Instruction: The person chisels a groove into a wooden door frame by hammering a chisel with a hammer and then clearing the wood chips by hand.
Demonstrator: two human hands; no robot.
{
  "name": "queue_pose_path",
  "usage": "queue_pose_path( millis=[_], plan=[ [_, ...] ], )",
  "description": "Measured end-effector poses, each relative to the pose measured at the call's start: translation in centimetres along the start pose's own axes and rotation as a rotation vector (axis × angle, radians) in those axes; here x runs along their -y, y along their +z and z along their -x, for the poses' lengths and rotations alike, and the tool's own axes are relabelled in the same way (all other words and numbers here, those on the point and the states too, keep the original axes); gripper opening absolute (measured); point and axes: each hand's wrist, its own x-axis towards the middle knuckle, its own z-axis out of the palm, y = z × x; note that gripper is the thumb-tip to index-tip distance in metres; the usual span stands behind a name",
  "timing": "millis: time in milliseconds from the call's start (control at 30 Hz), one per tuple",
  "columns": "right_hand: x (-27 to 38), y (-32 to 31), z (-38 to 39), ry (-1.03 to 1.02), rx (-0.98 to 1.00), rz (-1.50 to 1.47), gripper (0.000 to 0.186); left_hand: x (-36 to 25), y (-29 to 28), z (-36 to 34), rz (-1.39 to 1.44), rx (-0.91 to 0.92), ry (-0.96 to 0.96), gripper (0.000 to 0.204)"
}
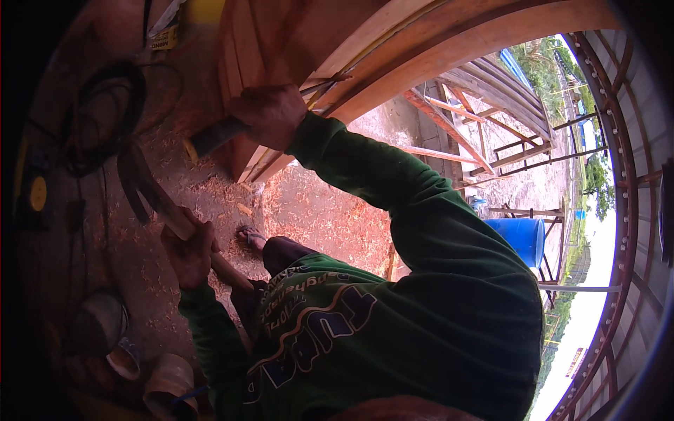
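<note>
R hand noted clenched round the dark handle of a chisel, butt end pointing down-left of my view, thin blade running up-right to the edge of a long reddish-brown timber frame; I can't confirm from this angle whether the tip bites or just lies against the wood. L hand obs. grasping the wooden shaft of a hammer, dark curved head up-left of the fist, lower shaft end running twd the wearer's legs. Hammer head sits near the chisel butt, w/ a visible gap btwn the two. Both sleeves belong to a green sweatshirt w/ lettering on the chest. Below the hands I record a floor strewn w/ wood shavings, and one foot in a sandal. Coiled black cable at far L of view; round containers, incl. a pale one, at lower L, poorly lit, contents not determinable. At R, outside: blue plastic barrel, stacked lumber on supports, corrugated metal sheeting along the view's rim.
</note>
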Motion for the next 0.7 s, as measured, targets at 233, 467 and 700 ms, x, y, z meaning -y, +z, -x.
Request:
queue_pose_path(
  millis=[233, 467, 700],
  plan=[
    [-0.2, 0.3, -0.5, 0.06, -0.011, 0.063, 0.016, -0.4, 0.2, -0.9, -0.024, 0.0, -0.023, 0.019],
    [-0.2, 0.2, -0.7, 0.079, -0.004, 0.081, 0.016, -0.6, 0.0, -1.7, 0.112, -0.104, -0.013, 0.019],
    [-0.4, 0.0, -0.8, 0.085, -0.045, 0.083, 0.017, -0.9, -1.1, -1.9, 0.102, -0.124, 0.014, 0.023]
  ],
)
